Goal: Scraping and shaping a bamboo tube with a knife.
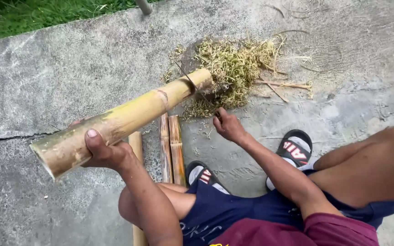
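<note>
bamboo pole (119, 119) — smooth, waxy yellow-green | shavings (233, 68) — dry, fibrous | concrete floor (69, 73) — rough, matt

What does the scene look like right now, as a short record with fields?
left hand: grips the bamboo pole near its open end
right hand: holds the handle of a knife, blade set across the pole's far end
pole: tilted, far end resting on a wooden block
shavings: heap around that end
ground: concrete, split bamboo strips beside the sandalled feet
</note>
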